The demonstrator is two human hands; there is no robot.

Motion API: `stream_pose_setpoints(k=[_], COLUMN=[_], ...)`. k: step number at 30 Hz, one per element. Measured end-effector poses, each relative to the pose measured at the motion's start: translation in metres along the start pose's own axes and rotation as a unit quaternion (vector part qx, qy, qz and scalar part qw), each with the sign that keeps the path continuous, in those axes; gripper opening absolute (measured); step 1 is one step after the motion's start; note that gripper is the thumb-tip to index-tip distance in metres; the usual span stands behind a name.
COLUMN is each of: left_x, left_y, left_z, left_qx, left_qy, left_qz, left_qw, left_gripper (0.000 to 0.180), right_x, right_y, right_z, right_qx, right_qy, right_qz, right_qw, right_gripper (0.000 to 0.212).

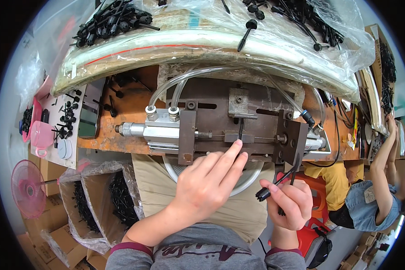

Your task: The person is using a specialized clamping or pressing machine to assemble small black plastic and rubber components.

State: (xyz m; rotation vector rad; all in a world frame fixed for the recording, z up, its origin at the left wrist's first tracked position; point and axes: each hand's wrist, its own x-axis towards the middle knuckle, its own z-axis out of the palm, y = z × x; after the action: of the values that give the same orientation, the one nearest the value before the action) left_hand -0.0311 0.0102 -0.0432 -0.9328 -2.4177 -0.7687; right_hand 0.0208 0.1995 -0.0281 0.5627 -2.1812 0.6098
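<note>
My left hand (206, 182) reaches over the front of a metal clamping fixture (211, 96), fingers stretched out. Its index fingertip touches a small dark block (231, 137) at the fixture's middle. A thin black stem (241, 126) stands at that block, just beyond the fingertip; its lower end is hidden by the finger. To the right, my right hand (292, 204) is closed around a few black plastic stems with ribbed heads. One ribbed head (263, 194) sticks out to the left of the thumb. A silver air cylinder (162, 134) sits at the fixture's left end, with clear hoses.
Plastic sheeting with a pile of black stems (114, 22) lies along the back. At left are a pink cup (41, 135), a pink fan (28, 188) and a lined box (101, 202) of black parts. A co-worker's arm (384, 166) is at far right.
</note>
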Motion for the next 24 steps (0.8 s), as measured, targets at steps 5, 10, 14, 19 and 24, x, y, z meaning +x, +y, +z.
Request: stream_pose_setpoints(k=[5, 10, 14, 19, 24], left_x=[-0.009, -0.017, -0.032, -0.040, -0.045], left_y=[0.002, 0.006, 0.002, -0.005, -0.006], left_z=[0.001, -0.021, -0.024, -0.028, -0.028], left_qx=[-0.094, -0.381, -0.653, -0.730, -0.784], left_qy=[-0.004, -0.022, -0.043, -0.049, -0.057], left_qz=[-0.016, -0.146, -0.301, -0.292, -0.307], left_qw=[0.995, 0.913, 0.694, 0.615, 0.536], left_gripper=[0.033, 0.032, 0.028, 0.025, 0.025], right_x=[0.001, 0.001, 0.000, 0.000, 0.001], right_y=[0.002, 0.003, 0.000, -0.003, -0.005], right_z=[0.007, 0.006, 0.010, 0.010, 0.010], right_qx=[-0.012, -0.001, 0.019, 0.035, 0.042], right_qy=[0.015, 0.016, 0.016, 0.009, 0.003], right_qz=[-0.022, -0.012, -0.018, -0.030, -0.037], right_qw=[1.000, 1.000, 1.000, 0.999, 0.998], right_gripper=[0.035, 0.036, 0.036, 0.036, 0.036])
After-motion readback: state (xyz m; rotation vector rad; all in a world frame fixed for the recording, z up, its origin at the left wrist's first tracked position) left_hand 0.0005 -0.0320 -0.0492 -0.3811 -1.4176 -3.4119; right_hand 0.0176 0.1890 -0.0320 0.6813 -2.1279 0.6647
